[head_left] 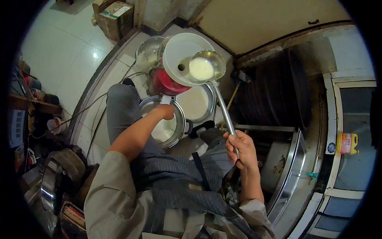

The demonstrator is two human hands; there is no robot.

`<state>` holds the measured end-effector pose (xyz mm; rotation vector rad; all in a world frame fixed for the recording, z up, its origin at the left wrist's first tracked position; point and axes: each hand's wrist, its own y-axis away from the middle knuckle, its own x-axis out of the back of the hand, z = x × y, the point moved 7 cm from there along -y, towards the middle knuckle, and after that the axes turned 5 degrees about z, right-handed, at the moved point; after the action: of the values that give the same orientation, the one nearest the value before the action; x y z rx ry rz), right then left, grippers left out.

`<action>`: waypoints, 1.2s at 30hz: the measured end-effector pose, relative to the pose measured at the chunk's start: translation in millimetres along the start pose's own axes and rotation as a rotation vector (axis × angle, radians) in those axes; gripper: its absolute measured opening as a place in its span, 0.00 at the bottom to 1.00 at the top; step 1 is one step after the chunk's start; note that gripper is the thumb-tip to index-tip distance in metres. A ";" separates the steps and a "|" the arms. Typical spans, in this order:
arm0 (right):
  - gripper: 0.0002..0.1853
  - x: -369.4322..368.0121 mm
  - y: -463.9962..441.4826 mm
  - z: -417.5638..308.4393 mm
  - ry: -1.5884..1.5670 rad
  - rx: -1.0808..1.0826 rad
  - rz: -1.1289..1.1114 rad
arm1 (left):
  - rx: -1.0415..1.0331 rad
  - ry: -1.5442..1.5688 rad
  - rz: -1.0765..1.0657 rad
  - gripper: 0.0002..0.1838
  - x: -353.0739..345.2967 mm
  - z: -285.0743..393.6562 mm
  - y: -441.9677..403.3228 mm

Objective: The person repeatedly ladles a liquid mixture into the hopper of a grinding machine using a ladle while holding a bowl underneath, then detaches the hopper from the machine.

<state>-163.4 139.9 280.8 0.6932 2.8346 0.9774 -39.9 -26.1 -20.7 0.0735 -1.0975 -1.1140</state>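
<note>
My right hand (242,149) is wrapped round the metal handle of a long ladle (218,69). The ladle's bowl holds white liquid and is over the right side of a wide white funnel-like bowl (175,49) with a dark round hole. Below that bowl is a red machine part (165,83). My left hand (166,112) is closed on a light-coloured handle (166,99) under the red part, above a steel pot (175,139) with white liquid inside. Beside it stands a second metal basin (195,104), also holding white liquid.
Behind the machine is another metal bowl (149,49). A cable (93,97) crosses the tiled floor on the left. At the right are a large dark ribbed drum (274,89), a metal-framed unit (288,167) and a yellow jug (347,143). A cardboard box (115,20) stands at the back left.
</note>
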 end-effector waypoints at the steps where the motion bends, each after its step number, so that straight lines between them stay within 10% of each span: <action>1: 0.12 -0.2 0.1 0.0 0.000 0.000 0.000 | -0.011 -0.010 -0.001 0.18 0.2 0.8 0.3; 36: 0.12 2.2 -9.5 13.3 0.136 0.087 0.069 | -0.004 -0.066 -0.037 0.19 -8.0 -1.8 -5.6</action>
<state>-166.4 141.9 264.7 0.7659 3.0060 0.9510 -42.4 -23.7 -30.0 0.0543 -1.1569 -1.1580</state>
